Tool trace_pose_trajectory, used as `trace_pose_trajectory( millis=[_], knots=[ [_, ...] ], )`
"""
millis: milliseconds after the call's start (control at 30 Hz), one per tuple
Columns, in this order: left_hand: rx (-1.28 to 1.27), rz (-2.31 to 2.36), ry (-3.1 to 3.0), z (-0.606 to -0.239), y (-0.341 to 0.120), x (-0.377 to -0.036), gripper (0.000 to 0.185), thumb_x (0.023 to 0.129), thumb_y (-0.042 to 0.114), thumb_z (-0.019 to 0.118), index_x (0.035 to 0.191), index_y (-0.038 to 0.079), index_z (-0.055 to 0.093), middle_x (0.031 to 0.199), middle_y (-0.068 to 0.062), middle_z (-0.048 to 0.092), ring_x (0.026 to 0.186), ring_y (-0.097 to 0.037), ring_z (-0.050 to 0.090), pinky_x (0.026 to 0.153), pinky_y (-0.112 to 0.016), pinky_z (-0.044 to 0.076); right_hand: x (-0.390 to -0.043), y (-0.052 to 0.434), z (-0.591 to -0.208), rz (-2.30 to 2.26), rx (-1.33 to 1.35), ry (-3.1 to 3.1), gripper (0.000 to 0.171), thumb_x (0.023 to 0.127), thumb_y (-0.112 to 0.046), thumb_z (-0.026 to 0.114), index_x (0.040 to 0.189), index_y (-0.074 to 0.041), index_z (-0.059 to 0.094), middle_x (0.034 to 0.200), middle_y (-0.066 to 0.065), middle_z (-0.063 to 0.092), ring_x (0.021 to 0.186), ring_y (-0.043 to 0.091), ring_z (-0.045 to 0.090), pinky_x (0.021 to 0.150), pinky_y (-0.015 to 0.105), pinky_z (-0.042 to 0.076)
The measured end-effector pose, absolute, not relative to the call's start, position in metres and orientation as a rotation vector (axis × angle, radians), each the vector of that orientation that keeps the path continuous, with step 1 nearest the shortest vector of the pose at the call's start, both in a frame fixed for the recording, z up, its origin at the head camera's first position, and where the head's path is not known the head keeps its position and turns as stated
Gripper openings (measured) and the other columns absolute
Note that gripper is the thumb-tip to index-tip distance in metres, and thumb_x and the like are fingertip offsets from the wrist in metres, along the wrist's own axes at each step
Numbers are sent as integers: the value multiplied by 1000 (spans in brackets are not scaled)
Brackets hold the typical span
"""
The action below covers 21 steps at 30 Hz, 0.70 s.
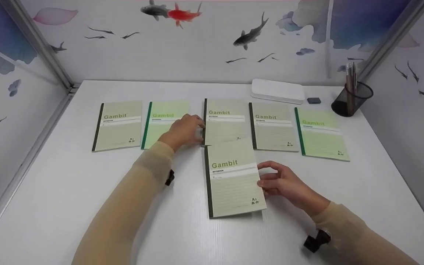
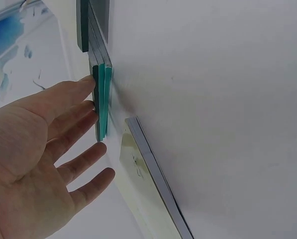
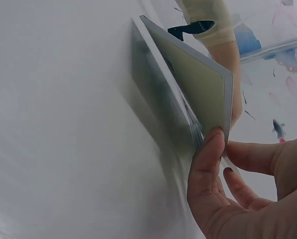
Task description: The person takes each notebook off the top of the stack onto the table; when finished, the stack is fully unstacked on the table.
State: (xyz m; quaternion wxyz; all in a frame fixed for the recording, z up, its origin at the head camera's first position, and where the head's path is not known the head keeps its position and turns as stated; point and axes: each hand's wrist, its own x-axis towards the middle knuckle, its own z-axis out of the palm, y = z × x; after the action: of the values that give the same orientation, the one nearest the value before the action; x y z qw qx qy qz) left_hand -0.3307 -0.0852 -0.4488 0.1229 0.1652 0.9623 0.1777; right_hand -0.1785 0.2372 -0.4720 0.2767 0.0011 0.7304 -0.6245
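My right hand (image 1: 291,186) pinches the right edge of a grey-green Gambit notebook (image 1: 232,187) between thumb and fingers. This notebook tilts above the table, its top edge overlapping the middle pile. In the right wrist view, two layers of the held notebook (image 3: 198,74) spread apart; I cannot tell whether these are two notebooks. My left hand (image 1: 185,129) reaches over the green notebook (image 1: 168,108), its fingers at the spine side of the middle notebook pile (image 1: 225,127). In the left wrist view, dark and teal spines (image 2: 102,99) show stacked there, beside relaxed, spread fingers.
A grey-green notebook (image 1: 118,127) lies far left in the row. To the right lie another grey-green one (image 1: 274,130) and a green one (image 1: 322,138). Behind them are a white case (image 1: 277,91), a dark eraser (image 1: 313,100) and a mesh pen cup (image 1: 361,96).
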Motion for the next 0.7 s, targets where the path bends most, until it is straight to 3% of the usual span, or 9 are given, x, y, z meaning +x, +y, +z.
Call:
trace_pose_trajectory(
  millis=[400,567,700],
  knots=[
    [486,460,2825,-448,-83,-331,47,93,23,77,137,11,66,146,-5,57,138,-29,48,117,-49,41,-168,226,-473,-1430,-19,2268,57,86,-14,83,133,1,57,107,13,75,83,20,73,72,34,64],
    [461,465,2822,-447,-81,-331,47,93,22,76,137,11,65,147,-5,56,138,-28,48,118,-48,40,-167,224,-471,-1361,-95,2393,71,81,-9,87,143,-7,52,100,11,74,79,18,71,69,33,62],
    [443,475,2816,-447,-80,-331,47,93,22,76,138,11,65,147,-5,56,139,-29,48,119,-48,39,-168,222,-472,-1257,-159,2484,68,80,-9,88,141,-12,58,95,7,73,75,17,67,64,29,58]
  ],
)
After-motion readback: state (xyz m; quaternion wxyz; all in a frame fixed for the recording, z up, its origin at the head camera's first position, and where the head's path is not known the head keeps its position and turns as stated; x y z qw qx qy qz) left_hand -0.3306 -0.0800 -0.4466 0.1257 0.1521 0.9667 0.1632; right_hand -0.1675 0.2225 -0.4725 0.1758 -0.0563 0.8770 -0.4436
